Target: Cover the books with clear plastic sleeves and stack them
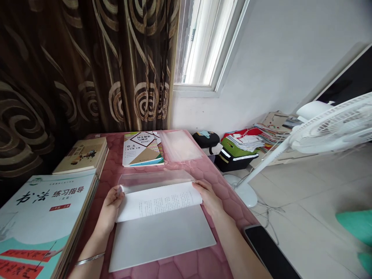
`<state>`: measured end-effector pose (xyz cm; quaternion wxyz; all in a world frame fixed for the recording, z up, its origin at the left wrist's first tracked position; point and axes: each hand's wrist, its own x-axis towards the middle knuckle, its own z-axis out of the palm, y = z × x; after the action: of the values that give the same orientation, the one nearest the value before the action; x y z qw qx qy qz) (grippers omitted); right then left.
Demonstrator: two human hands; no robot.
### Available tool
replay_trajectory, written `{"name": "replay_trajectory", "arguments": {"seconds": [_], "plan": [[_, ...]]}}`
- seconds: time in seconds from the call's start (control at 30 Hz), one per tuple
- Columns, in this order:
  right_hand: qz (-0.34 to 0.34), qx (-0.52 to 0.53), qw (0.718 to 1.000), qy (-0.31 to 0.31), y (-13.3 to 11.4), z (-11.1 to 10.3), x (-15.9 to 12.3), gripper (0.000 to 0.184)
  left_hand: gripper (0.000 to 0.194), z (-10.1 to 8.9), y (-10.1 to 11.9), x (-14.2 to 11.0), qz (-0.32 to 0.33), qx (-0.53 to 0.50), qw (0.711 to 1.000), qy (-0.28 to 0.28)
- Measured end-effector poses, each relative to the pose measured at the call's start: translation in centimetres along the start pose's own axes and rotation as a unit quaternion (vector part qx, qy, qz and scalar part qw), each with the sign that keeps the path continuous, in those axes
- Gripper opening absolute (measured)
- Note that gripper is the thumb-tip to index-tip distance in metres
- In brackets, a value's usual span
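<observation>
My left hand (109, 209) pinches the left edge of an open white book (158, 201) with printed text, and my right hand (207, 197) holds its right edge. A clear plastic sheet (154, 180) curves up behind the raised page. A pale grey-white cover or sheet (162, 240) lies flat beneath. Both hands rest on a pink quilted table cover (234, 203). Left of my left hand stands a stack of calligraphy workbooks (43, 205). Farther ahead lie a Chinese-language workbook (142, 149) and a folded clear plastic cover (178, 145).
A black phone (267, 252) lies at the table's right edge. A beige book stack (81, 155) sits far left. A white electric fan (331, 128) stands on the tiled floor at right, near a black bin (236, 157) and piled papers (279, 128). A patterned curtain (58, 77) hangs behind.
</observation>
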<state>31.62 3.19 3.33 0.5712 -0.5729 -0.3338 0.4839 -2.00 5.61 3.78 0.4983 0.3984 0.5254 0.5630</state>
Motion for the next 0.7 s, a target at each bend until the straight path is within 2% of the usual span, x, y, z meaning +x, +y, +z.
{"name": "replay_trajectory", "arguments": {"seconds": [0.1, 0.2, 0.4, 0.57, 0.7], "plan": [[0.006, 0.008, 1.000, -0.028, -0.16, -0.21, 0.01, 0.034, 0.056, -0.06, 0.18, -0.16, -0.012, -0.012, 0.999, -0.041], [0.011, 0.015, 0.999, -0.047, -0.19, -0.47, 0.06, 0.038, 0.062, -0.02, 0.45, -0.38, -0.018, -0.033, 0.998, -0.055], [0.025, 0.026, 0.999, -0.040, 0.13, -0.64, 0.29, 0.038, 0.063, -0.03, 0.25, -0.37, -0.014, -0.019, 0.998, -0.058], [0.001, 0.015, 1.000, -0.016, 0.38, -0.60, 0.34, 0.032, 0.062, 0.11, -0.14, -0.16, 0.005, 0.003, 0.999, -0.054], [-0.006, -0.001, 0.999, -0.033, 0.23, -0.64, 0.24, 0.035, 0.063, 0.24, 0.04, -0.33, -0.003, 0.004, 0.998, -0.061]]}}
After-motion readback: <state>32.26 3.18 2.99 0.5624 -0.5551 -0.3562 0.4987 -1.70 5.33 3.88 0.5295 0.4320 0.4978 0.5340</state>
